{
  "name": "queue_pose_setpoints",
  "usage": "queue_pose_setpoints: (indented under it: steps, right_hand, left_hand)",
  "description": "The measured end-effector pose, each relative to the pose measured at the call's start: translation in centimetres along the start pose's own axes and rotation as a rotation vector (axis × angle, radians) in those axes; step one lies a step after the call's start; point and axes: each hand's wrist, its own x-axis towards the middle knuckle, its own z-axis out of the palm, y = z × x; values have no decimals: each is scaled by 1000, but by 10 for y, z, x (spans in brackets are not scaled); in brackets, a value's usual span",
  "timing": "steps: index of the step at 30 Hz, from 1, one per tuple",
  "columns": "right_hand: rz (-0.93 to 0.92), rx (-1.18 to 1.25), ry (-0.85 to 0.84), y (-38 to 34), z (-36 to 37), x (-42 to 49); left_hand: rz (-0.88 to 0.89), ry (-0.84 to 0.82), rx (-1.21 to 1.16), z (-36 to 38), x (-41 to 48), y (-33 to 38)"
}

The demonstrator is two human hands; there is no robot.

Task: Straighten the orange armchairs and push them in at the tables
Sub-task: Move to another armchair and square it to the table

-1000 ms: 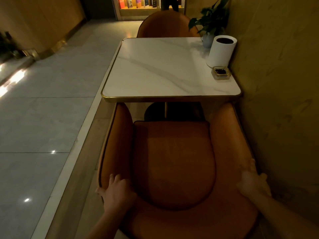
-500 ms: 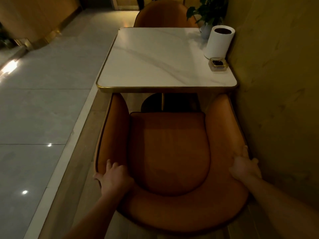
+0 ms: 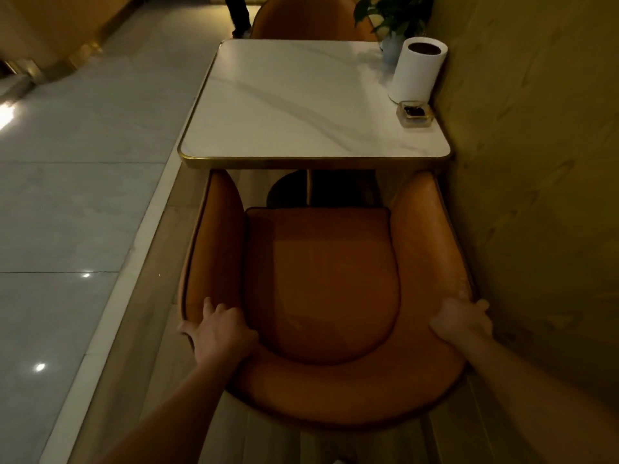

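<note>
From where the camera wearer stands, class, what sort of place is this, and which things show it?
Probably a café or restaurant: a small marble-topped table with an ashtray and potted plant, and matching orange armchairs facing across it.

We had only one view, worn on the head (wide-angle, so the edges bowed). It looked forward and steeply down from behind the orange armchair (image 3: 321, 283), close over its backrest, toward the table (image 3: 301, 105), with the wall (image 3: 536, 195) on our right.
</note>
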Motion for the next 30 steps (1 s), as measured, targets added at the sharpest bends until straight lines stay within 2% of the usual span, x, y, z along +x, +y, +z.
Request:
queue_pose_setpoints:
  steps: [9, 16, 30]
  right_hand:
    - [-19, 24, 41, 3, 0, 6]
    - [-9, 28, 47, 3, 0, 3]
    - [-34, 10, 58, 4, -6, 22]
  left_hand:
    - [-4, 26, -11, -2, 1, 2]
    - [-135, -39, -38, 0, 7, -22]
    - [-80, 3, -164, -1, 16, -16]
